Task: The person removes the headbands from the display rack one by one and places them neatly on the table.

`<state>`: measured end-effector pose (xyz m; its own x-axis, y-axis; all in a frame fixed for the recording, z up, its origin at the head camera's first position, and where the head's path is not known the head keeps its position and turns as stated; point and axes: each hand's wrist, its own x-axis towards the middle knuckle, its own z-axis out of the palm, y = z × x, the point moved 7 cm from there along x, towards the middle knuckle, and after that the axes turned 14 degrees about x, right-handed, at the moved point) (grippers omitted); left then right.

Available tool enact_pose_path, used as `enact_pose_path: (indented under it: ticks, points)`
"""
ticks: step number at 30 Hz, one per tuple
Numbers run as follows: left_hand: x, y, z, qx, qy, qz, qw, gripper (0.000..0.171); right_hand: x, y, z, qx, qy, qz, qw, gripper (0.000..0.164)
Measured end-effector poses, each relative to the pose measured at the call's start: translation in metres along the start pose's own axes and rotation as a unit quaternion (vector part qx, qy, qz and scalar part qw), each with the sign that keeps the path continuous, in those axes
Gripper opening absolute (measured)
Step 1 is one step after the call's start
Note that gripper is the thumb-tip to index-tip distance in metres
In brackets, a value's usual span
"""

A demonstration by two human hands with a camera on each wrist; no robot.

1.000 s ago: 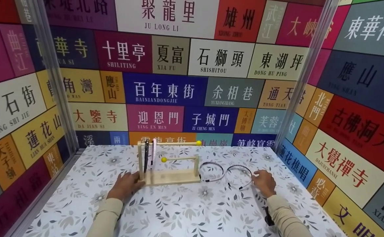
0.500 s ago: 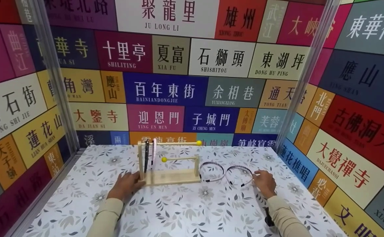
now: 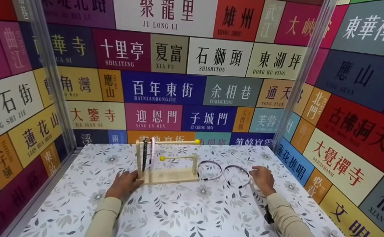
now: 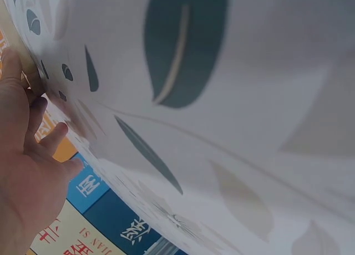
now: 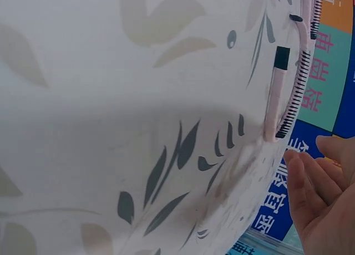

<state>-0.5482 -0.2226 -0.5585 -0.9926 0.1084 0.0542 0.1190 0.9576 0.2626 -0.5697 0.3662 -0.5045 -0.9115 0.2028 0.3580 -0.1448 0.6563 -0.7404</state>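
Observation:
A pale wooden stand (image 3: 170, 177) with two yellow-tipped rods is on the patterned tabletop. A black headband (image 3: 145, 154) and a pink headband (image 3: 152, 153) hang on its upper rod, near the left post. My left hand (image 3: 123, 185) holds the stand's left end, thumb at the front corner; the wood is partly cut off in the left wrist view. Right of the stand lie two pinkish toothed headbands, one by its base (image 3: 209, 170) and another (image 5: 275, 105) farther right. Beside that second headband is my right hand (image 3: 262, 180), fingers loosely bent, holding nothing.
The lower rod (image 3: 178, 158) points left from a short post at the stand's right end. Walls covered with coloured name panels (image 3: 164, 87) enclose the table's back and sides. Clear upright edges (image 3: 52, 75) mark the corners.
The head view has shifted slightly. The rightmost headband has turned a little beside my right hand. My left hand has stayed at the stand's left end.

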Motion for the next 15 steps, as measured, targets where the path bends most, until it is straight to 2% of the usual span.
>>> enact_pose_path:
  ticks: [3, 8, 15]
  points:
    - [-0.002, -0.001, -0.001, -0.001, 0.003, 0.001, 1.0000, 0.050, 0.002, -0.012, 0.001, 0.002, -0.003, -0.025, 1.000, 0.030]
    - [-0.009, 0.001, -0.004, 0.001, 0.016, 0.008, 0.9998, 0.056, 0.000, -0.043, 0.006, 0.014, -0.003, -0.091, 0.996, 0.027]
    - [-0.021, 0.013, -0.014, 0.001, 0.022, 0.003, 0.9997, 0.058, -0.003, -0.088, 0.023, 0.032, -0.025, -0.136, 0.990, 0.025]
